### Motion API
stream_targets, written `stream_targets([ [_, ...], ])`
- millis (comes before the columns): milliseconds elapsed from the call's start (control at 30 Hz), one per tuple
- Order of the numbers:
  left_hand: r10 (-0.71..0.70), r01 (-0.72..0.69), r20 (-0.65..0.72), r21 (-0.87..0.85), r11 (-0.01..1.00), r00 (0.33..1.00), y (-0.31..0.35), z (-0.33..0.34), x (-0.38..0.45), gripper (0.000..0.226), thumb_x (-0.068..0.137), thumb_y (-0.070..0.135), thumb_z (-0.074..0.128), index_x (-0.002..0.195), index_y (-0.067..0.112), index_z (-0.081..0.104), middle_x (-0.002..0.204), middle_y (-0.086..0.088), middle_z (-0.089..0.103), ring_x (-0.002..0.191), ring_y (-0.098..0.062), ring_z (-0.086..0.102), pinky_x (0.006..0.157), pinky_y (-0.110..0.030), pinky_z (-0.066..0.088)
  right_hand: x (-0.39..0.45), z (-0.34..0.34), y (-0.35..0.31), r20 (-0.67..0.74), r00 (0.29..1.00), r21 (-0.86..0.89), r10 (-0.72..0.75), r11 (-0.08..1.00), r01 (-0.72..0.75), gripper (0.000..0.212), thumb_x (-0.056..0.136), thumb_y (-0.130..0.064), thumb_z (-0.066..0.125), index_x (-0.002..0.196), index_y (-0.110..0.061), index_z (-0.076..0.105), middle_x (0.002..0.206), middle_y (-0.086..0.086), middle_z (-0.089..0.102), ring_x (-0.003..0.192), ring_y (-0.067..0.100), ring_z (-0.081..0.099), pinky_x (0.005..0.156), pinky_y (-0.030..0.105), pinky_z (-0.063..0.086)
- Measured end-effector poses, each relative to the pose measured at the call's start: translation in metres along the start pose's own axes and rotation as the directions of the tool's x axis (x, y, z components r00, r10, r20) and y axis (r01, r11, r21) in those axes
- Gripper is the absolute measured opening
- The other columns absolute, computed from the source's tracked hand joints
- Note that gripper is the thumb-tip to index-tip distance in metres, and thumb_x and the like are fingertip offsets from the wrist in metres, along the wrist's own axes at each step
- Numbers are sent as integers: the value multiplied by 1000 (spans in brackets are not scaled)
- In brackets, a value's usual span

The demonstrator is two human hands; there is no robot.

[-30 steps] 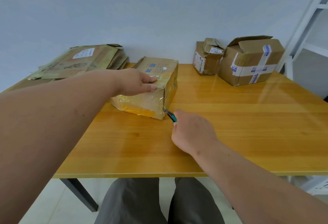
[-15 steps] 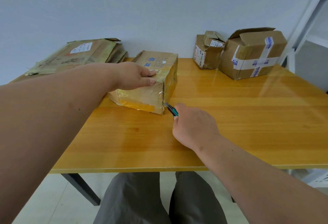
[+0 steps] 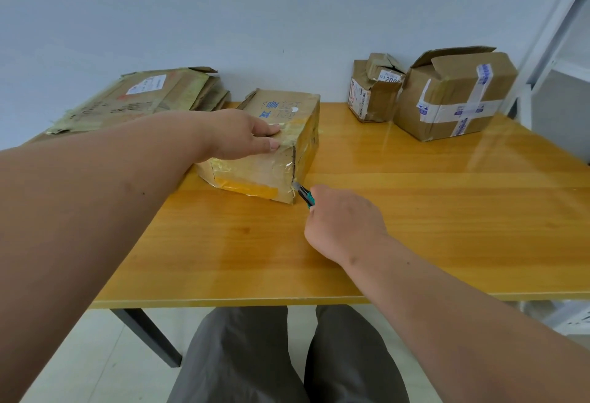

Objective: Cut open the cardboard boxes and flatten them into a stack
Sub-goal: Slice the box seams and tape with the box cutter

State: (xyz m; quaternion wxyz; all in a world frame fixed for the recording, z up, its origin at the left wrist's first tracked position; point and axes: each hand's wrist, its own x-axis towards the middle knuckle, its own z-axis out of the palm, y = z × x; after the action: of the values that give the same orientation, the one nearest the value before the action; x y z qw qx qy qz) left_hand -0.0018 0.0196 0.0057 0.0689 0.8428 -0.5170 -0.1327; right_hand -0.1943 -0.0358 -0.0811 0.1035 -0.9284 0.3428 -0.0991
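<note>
The taped box (image 3: 274, 144) lies on the wooden table (image 3: 415, 227), its near corner edge slit open. The left hand (image 3: 242, 137) presses flat on the box's top, fingers together. The right hand (image 3: 343, 222), just beside the box's near corner, grips a teal utility knife (image 3: 305, 195) whose blade touches that corner. Behind the box to the left lies a stack of flattened cardboard (image 3: 140, 99); well to its right stand a small crumpled box (image 3: 375, 92) and a larger box (image 3: 456, 96).

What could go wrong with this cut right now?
The knife in the right hand sits low on the taped box's near corner, so a slip could score the table. The left hand presses on the top near that cut edge; an upward stroke could reach its fingers.
</note>
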Motion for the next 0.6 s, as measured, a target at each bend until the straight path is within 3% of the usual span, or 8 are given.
stream_targets([
  [367, -3, 3, -6, -8, 1000, 1000, 2, 1, -1, 57, 95, 56, 47, 148, 39, 36, 157, 4, 33, 145, -21, 26, 116, -38, 19, -1, -7, -10, 112, 994, -75, 18, 997, -10, 22, 93, -12, 44, 76, -24, 39, 79, -3, 52, 70, 16, 50, 61, 31, 38],
  [600, -16, 16, 0, -16, 1000, 1000, 3, 1, -3, 57, 94, 56, 49, 148, 40, 37, 156, 4, 34, 145, -21, 26, 117, -39, 19, 1, -11, -13, 185, 981, -115, 56, 993, -35, 20, 89, -9, 45, 75, -23, 43, 82, -1, 54, 71, 17, 51, 63, 31, 41],
])
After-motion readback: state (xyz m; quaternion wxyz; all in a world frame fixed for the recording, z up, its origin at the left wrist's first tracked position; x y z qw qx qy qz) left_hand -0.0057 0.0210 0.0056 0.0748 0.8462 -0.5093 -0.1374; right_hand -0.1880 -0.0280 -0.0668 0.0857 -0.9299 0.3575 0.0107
